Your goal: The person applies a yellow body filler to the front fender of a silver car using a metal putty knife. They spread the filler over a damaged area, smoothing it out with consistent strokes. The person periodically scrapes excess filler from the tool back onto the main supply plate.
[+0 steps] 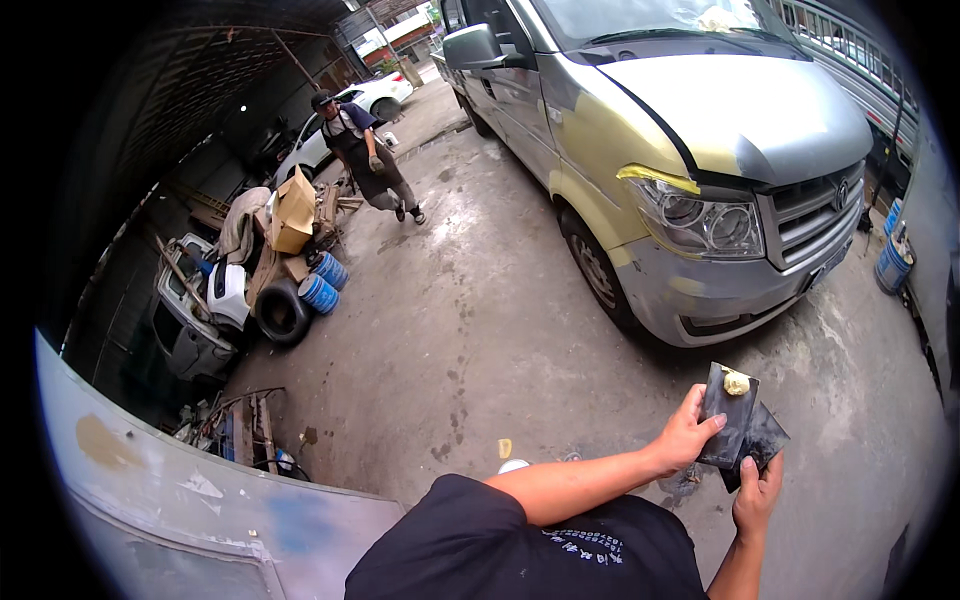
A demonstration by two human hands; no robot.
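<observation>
My left hand (688,432) grips a dark rectangular plate (730,418), thumb lying across its face. A lump of pale yellow putty (736,383) sits near the plate's far end. Just to the right, my right hand (758,488) is closed on a second dark flat piece, a smudged putty spreader (768,434). It lies partly behind the plate, overlapping its right edge. I cannot tell whether the two touch. Beyond my hands stands a silver van (720,290) with yellowish filler patches on its front fender (607,150) and yellow tape (657,178) above the headlight (710,222).
A person (358,150) in a dark apron walks at the far left. Nearby are a tire (283,312), blue cans (318,293), a cardboard box (293,212) and scrap parts. A grey panel (200,500) fills the lower left. A blue bucket (893,265) stands at the right.
</observation>
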